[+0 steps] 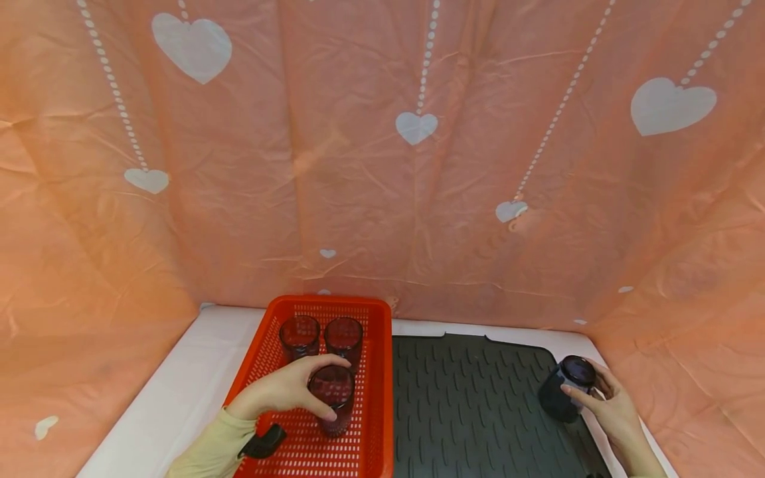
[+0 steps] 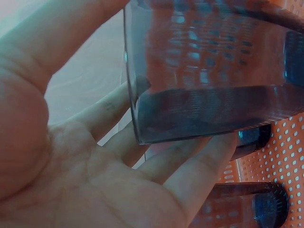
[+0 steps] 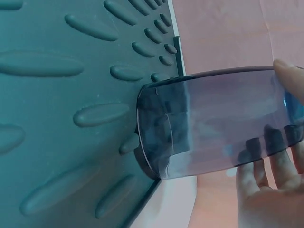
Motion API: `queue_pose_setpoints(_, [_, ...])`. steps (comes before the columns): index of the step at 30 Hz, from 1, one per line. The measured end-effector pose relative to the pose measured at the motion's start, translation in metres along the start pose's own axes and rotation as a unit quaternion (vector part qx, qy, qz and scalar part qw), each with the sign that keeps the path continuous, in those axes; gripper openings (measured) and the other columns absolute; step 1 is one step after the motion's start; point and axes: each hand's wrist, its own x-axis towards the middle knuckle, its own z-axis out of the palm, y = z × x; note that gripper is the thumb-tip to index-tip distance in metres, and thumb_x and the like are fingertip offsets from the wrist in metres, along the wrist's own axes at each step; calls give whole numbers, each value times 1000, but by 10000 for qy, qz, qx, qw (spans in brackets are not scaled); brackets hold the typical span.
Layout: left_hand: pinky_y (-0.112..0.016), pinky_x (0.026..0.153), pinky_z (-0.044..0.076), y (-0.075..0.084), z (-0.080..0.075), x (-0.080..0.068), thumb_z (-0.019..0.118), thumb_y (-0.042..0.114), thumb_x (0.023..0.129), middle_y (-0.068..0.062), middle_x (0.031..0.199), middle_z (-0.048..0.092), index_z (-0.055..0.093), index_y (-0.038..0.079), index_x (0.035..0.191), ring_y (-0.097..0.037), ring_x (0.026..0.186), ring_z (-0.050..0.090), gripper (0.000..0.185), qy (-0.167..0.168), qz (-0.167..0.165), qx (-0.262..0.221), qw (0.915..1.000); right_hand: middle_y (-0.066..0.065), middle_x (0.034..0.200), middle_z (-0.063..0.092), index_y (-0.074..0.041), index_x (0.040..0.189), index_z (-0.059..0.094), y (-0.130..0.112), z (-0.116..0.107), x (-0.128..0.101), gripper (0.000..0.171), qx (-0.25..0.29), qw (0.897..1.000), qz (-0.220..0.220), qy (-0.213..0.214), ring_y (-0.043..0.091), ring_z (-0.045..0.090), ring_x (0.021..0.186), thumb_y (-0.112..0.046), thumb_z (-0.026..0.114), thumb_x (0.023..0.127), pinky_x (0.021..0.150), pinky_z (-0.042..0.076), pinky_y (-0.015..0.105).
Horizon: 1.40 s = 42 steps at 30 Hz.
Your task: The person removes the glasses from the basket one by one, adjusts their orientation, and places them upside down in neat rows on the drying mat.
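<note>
In the red basket, my left hand holds a clear tinted drinking glass near its rim, thumb on one side and fingers on the other. The left wrist view shows the glass upright, its wide mouth toward my palm. Two similar glasses, one left and one right, stand just behind it. Over at the far right, my right hand grips another tinted glass by its base end. That glass is upside down, its rim right at the ribbed dark mat.
The basket has perforated walls and sits directly left of the mat. Both are on a white table. A peach curtain with white hearts hangs behind and at both sides.
</note>
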Motion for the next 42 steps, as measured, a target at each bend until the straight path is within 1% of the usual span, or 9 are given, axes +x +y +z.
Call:
queue_pose_setpoints(7, [-47,85,49,2,1,-1,84,14,73,-16,127,52,50,16,135,-37,109,54,71,7,39,90,10000,-29,112,51,-14,140,43,-8,2,-3,65,-418,9990,103,-81,-16,43,105,-3,73,83,90,29,3])
queue_pose_setpoints(13, [-49,85,48,4,1,-2,85,13,72,-16,130,51,49,16,136,-37,110,52,74,-3,9,187,9998,-30,112,50,-15,143,40,-11,1,-5,67,-632,9978,-7,-183,-17,42,105,-4,71,85,87,29,3])
queue_pose_setpoints(17, [-51,86,47,4,1,-3,86,13,71,-15,130,51,46,10,138,-38,113,51,78,36,123,292,9995,-28,110,53,-20,142,42,-11,1,-5,69,-491,9983,-272,-152,-14,46,104,4,69,84,84,31,6])
queue_pose_setpoints(21, [-51,87,46,2,2,-3,86,14,71,-14,127,52,46,6,137,-39,113,51,77,82,266,363,9990,-23,111,55,-17,140,46,-8,1,-2,68,-22,9985,-524,-162,-9,49,102,10,68,82,81,32,8])
queue_pose_setpoints(26, [-52,87,46,1,2,-3,85,11,71,-16,126,53,46,3,135,-40,112,52,75,115,362,231,9990,-20,117,55,-13,138,49,2,-4,4,63,406,9964,-706,-218,-8,50,105,11,67,82,80,36,5])
queue_pose_setpoints(31, [-52,87,46,0,3,-3,85,8,70,-17,126,54,45,2,136,-40,111,52,77,173,409,106,9990,-19,116,58,-12,134,52,-5,-2,3,61,597,9940,-899,-181,-6,53,103,14,66,81,79,39,5])
queue_pose_setpoints(35, [-53,88,46,-1,3,-4,85,7,71,-17,127,52,43,1,137,-40,112,51,79,240,389,36,9989,-19,116,60,-14,132,53,-16,2,1,61,583,9936,-951,-153,-6,53,103,17,64,81,80,38,5])
queue_pose_setpoints(38, [-55,95,41,-1,4,-5,85,9,71,-16,130,50,44,0,135,-42,120,45,77,335,391,147,9986,-20,115,60,-15,132,53,-20,4,0,61,552,9940,-934,-151,-7,53,104,17,64,82,80,38,5])
queue_pose_setpoints(42, [-56,99,36,-3,5,-6,85,14,72,-14,131,49,46,3,131,-43,127,39,72,439,436,302,9976,-19,114,62,-12,133,53,-20,4,1,60,707,9927,-955,-184,-6,54,104,17,64,82,81,38,6])
